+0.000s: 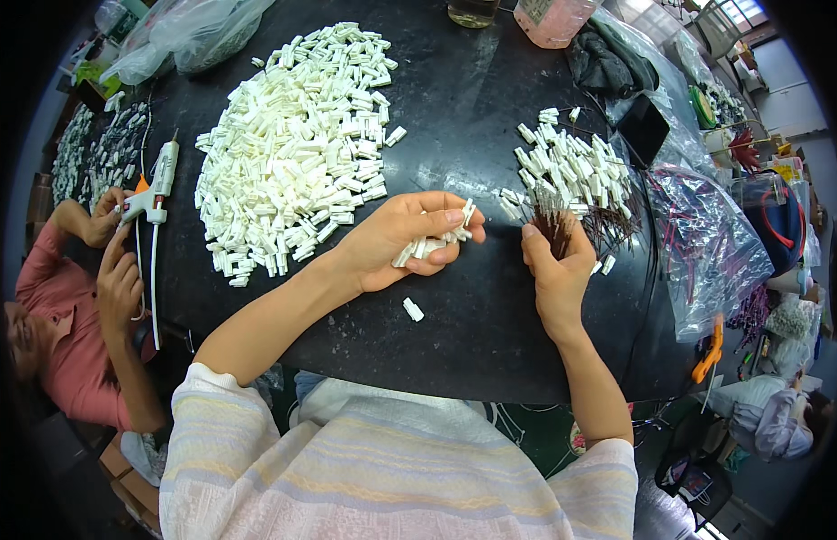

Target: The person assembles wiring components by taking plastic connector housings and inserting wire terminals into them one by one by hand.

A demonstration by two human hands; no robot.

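The black tabletop (490, 333) is smooth and glossy, so a dropped piece could skid off it. Beyond the left hand (396, 241) lies a big heap of white plastic connector housings (297, 144), blocky and matte. Beyond the right hand (555, 265), a smaller pile of wired connectors (576, 171). The right hand is closed on a bundle of thin dark wires (555, 229); some could slip loose. The left hand cups several housings (436, 241), which could spill; a stray housing (413, 310) lies just below it.
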